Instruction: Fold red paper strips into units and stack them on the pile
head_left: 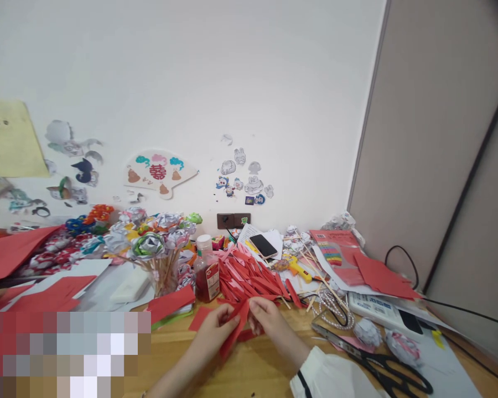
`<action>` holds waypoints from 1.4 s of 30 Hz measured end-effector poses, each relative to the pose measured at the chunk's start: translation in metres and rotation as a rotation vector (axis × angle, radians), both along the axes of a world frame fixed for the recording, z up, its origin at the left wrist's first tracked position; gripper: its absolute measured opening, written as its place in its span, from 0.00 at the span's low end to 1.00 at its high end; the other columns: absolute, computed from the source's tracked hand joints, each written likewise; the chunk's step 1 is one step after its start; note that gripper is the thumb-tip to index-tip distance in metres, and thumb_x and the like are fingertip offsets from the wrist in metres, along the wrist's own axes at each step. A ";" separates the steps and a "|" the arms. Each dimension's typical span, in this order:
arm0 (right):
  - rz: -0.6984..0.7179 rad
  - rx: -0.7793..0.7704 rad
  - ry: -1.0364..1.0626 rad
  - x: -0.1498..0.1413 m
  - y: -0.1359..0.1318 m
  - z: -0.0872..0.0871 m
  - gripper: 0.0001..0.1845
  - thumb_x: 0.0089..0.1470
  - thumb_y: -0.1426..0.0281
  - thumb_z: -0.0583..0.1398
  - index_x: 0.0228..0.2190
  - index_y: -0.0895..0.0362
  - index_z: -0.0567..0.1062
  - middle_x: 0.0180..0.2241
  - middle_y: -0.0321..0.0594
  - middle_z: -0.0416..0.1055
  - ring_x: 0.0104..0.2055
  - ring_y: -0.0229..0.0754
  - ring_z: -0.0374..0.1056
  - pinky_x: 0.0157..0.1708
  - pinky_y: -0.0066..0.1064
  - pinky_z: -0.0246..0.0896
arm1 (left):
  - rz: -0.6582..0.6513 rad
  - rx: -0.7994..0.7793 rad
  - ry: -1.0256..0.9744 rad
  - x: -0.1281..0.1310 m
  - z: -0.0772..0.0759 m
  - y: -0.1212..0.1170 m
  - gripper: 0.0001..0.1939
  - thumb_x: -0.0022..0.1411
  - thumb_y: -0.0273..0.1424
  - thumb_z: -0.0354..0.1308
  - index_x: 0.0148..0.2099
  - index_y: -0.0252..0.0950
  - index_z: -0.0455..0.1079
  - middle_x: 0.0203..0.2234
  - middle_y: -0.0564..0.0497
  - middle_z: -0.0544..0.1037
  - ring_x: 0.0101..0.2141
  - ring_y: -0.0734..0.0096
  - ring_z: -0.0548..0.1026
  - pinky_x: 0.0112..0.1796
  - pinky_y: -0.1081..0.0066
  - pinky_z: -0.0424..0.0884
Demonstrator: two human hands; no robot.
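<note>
My left hand point(212, 331) and my right hand point(266, 320) meet over the wooden table point(257, 370), both pinched on one red paper strip point(237, 323) that runs between them. Just behind my hands lies a heap of red paper strips point(249, 273). A small bottle with red contents and a white cap point(206, 271) stands left of the heap.
Paper flowers on sticks point(153, 246) stand in a clear cup. Black scissors point(377, 365) lie at the right, near a phone point(263, 245), red sheets point(382, 276) and a cable point(402, 260). More red paper point(45, 293) covers the left. Paper cut-outs hang on the wall point(232, 83).
</note>
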State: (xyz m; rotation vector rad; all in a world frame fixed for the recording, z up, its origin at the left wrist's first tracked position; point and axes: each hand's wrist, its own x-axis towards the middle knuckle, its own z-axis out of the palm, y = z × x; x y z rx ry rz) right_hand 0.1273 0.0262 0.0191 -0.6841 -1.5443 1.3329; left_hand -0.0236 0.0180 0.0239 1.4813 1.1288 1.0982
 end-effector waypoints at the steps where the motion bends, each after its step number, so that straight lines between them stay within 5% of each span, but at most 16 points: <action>1: -0.009 -0.005 -0.008 0.000 0.001 -0.001 0.20 0.51 0.56 0.50 0.22 0.60 0.63 0.16 0.31 0.58 0.17 0.30 0.54 0.18 0.22 0.46 | 0.003 -0.002 0.011 0.001 0.001 -0.001 0.11 0.44 0.36 0.58 0.25 0.32 0.66 0.20 0.52 0.71 0.25 0.71 0.68 0.28 0.75 0.62; 14: 0.021 -0.012 -0.065 -0.001 0.005 -0.005 0.20 0.48 0.54 0.52 0.22 0.60 0.65 0.15 0.30 0.58 0.16 0.30 0.54 0.17 0.22 0.48 | 0.075 0.142 0.262 0.001 0.009 -0.007 0.12 0.48 0.37 0.54 0.21 0.33 0.65 0.18 0.54 0.69 0.23 0.71 0.65 0.26 0.75 0.59; 42: 0.061 -0.051 -0.079 0.000 0.004 -0.007 0.21 0.47 0.54 0.53 0.25 0.61 0.67 0.15 0.31 0.59 0.17 0.30 0.54 0.18 0.22 0.49 | 0.125 0.143 0.281 0.002 0.018 -0.011 0.17 0.46 0.42 0.54 0.18 0.34 0.62 0.14 0.57 0.63 0.21 0.74 0.61 0.23 0.76 0.55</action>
